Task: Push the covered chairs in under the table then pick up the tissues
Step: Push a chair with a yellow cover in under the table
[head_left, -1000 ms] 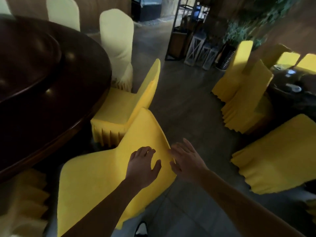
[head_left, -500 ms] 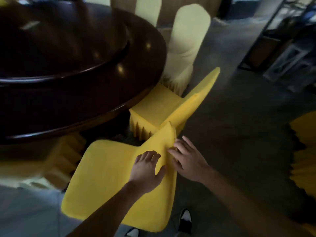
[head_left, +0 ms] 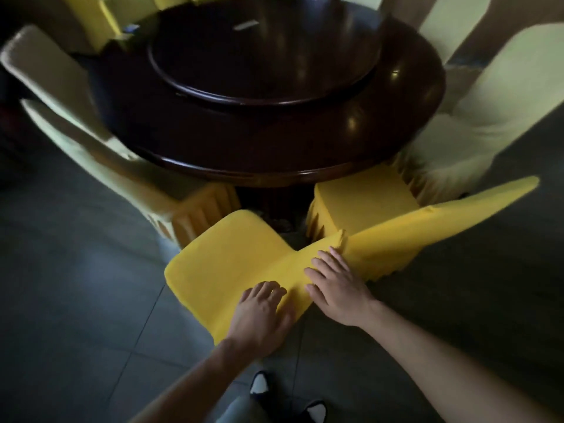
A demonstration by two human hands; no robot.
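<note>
Yellow cloth covers the chair [head_left: 232,270] nearest the person; both hands lie on the top of its backrest. Left hand [head_left: 262,319] — fingers curled over the top edge, gripping it. Right hand [head_left: 338,291] — open, palm flat on the cloth. This chair stands just off the round dark table [head_left: 274,141], its seat not yet under the rim; a second yellow chair [head_left: 396,215] stands touching it on the right, its seat partly under. The loose cover will probably slide over the stiff frame, so push through the firm top rail, not the fabric. No tissues can be made out.
</note>
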